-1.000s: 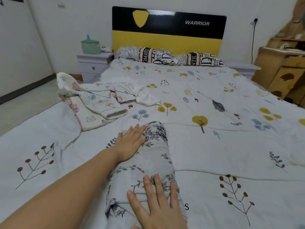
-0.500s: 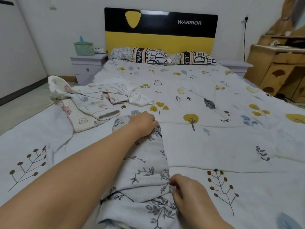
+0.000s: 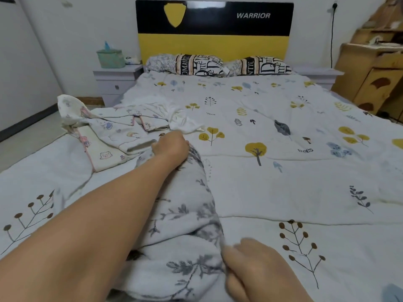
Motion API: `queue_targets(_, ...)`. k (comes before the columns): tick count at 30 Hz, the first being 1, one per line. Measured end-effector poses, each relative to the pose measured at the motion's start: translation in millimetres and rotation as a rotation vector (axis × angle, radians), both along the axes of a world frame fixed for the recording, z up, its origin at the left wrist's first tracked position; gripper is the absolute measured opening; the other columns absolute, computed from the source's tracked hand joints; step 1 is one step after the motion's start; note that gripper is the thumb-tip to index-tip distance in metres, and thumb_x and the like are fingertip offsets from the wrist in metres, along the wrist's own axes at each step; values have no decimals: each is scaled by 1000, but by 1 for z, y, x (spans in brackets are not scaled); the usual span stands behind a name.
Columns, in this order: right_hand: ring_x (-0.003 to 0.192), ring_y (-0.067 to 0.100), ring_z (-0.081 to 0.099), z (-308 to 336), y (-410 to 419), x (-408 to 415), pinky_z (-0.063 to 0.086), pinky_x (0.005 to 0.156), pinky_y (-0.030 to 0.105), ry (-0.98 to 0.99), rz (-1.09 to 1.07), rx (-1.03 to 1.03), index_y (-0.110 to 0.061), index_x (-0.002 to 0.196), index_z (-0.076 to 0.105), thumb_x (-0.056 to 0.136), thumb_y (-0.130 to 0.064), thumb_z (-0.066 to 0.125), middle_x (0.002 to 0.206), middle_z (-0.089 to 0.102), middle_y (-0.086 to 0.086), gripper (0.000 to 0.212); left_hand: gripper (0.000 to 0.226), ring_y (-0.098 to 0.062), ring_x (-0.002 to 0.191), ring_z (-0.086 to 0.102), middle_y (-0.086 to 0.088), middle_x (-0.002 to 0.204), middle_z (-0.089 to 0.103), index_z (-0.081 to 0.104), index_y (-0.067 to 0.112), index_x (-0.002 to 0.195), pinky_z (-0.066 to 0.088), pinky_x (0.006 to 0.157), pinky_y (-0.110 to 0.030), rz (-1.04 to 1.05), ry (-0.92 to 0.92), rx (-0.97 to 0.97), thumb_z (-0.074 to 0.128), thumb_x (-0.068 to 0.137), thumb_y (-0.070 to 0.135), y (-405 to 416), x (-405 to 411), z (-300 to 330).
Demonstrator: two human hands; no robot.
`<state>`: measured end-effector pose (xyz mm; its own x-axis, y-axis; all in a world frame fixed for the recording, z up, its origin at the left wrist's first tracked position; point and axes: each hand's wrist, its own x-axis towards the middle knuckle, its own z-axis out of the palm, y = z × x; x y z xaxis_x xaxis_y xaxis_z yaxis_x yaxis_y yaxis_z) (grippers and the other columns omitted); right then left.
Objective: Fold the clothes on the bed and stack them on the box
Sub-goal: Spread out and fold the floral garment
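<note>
Head view: bed [image 3: 283,192] with a leaf-print cover fills the frame, its right half bare and flat out to the edge. Grey floral garment [image 3: 185,214] lies folded lengthwise at the near left, just beside a crumpled cartoon-print pile [image 3: 113,131]. Left hand [image 3: 171,144] grips its far end, fingers curled; right hand [image 3: 250,264] pinches its near right edge.
</note>
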<state>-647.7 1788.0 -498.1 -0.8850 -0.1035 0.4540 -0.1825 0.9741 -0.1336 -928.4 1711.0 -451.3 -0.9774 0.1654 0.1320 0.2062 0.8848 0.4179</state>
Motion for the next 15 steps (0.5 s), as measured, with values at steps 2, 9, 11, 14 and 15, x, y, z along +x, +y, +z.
queue_targets(2, 43, 10, 30, 6, -1, 15, 19, 40, 22, 107, 17, 19, -23, 58, 34, 80, -22, 39, 46, 29, -4, 23, 16, -33, 111, 53, -10, 117, 61, 56, 13, 100, 37, 100, -51, 91, -11, 104, 47, 95, 25, -14, -13, 4)
queue_targets(9, 48, 5, 15, -42, 16, 7, 18, 40, 15, 138, 16, 280, -26, 67, 16, 98, -26, 6, 42, 23, -12, 33, 15, -26, 109, 53, -3, 111, 63, 56, 19, 92, 35, 93, -37, -19, 38, -65, 46, 96, 29, -3, -1, -10)
queue_targets(11, 53, 8, 8, -32, 21, 6, 6, 42, 18, 192, -104, 248, -32, 65, 27, 93, -36, 26, 41, 19, -9, 28, 30, -28, 109, 53, -6, 114, 62, 61, 15, 104, 34, 96, -40, -90, 36, -168, 43, 95, 37, 3, -1, -4)
queue_targets(14, 41, 15, 36, -1, 1, 2, 30, 39, 13, 226, -104, 129, -28, 60, 54, 86, -45, 35, 51, 38, -4, 36, 37, -29, 110, 52, -8, 117, 59, 55, 12, 116, 34, 94, -41, -115, 44, -217, 34, 98, 37, 6, -2, 11)
queue_targets(15, 43, 17, 42, 7, -9, -1, 35, 39, 16, 236, -68, 92, -26, 60, 56, 86, -45, 38, 54, 41, -3, 37, 35, -30, 110, 52, -9, 117, 58, 54, 11, 114, 34, 95, -42, -100, 44, -243, 33, 99, 35, 3, -4, 14)
